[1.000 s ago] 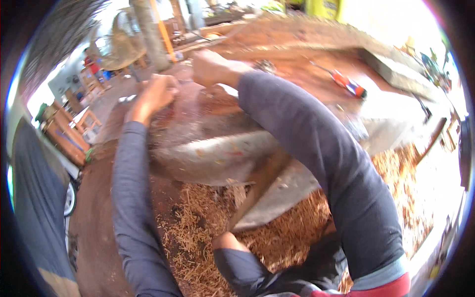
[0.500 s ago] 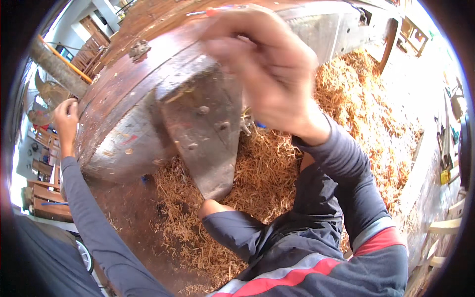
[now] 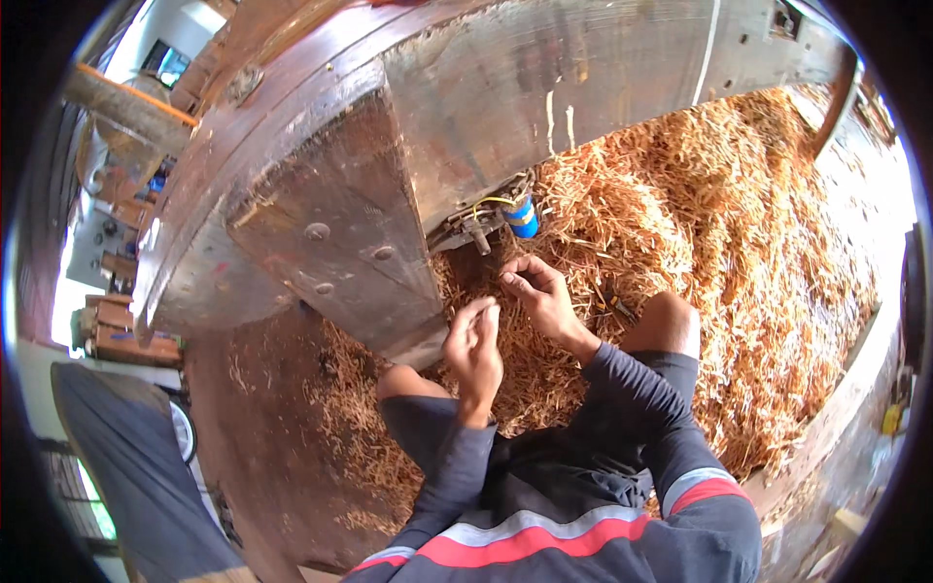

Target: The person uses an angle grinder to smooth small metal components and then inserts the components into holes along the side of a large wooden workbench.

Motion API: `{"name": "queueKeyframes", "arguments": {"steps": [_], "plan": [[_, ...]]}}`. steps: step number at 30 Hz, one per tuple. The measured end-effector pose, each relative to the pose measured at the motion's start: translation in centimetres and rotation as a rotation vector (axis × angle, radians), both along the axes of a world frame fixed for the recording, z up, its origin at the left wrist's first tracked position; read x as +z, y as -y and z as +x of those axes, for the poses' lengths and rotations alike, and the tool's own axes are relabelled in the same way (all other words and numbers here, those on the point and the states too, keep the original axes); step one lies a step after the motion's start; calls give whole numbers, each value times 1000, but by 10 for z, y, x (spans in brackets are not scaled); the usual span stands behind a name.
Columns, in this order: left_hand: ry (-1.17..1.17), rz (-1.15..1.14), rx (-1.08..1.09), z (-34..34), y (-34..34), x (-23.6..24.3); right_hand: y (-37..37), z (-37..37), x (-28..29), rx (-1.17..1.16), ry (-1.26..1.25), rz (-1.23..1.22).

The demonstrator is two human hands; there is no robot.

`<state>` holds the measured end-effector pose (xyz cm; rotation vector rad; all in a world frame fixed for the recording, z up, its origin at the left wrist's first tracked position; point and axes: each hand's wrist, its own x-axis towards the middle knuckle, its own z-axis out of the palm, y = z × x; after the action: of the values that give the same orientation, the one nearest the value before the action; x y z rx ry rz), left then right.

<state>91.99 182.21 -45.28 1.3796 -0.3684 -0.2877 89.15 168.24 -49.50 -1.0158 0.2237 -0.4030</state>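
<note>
My left hand and my right hand are close together above the shavings, in front of the wooden bench's leg. The right thumb and forefinger are pinched together; what lies between them, if anything, is too small to make out. The left fingers are bent and pressed together near the right fingertips, and their grip is partly hidden. Just beyond the hands, under the bench edge, a blue cylinder hangs beside a yellow wire and a metal fitting.
The thick bench apron curves across the far side, with a broad bolted wooden leg at the left. Heaped wood shavings cover the floor to the right. A tool lies in them near my right knee. Dark cloth hangs at the left.
My left hand has left the bench edge and come down to the middle. My right hand has dropped from above the bench to beside it. The view has shifted, revealing the blue cylinder.
</note>
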Motion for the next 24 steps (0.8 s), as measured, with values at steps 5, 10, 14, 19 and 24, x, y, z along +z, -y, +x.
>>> {"name": "queueKeyframes", "arguments": {"steps": [5, 10, 14, 19, 24], "plan": [[-53, 43, 40, 8, 41, -33, 3, -15, -21, -149, -47, -39], [38, 80, 2, 15, 52, -41, 13, -14, -17, -201, -28, -2], [80, 128, -1, 19, 55, -45, 20, -16, -23, -226, 24, -129], [-101, 72, -136, 38, 45, -43, 39, -23, -21, -21, 85, -10], [-504, -159, -270, 55, 42, -54, 38, -23, -19, -120, 94, -479]]}}
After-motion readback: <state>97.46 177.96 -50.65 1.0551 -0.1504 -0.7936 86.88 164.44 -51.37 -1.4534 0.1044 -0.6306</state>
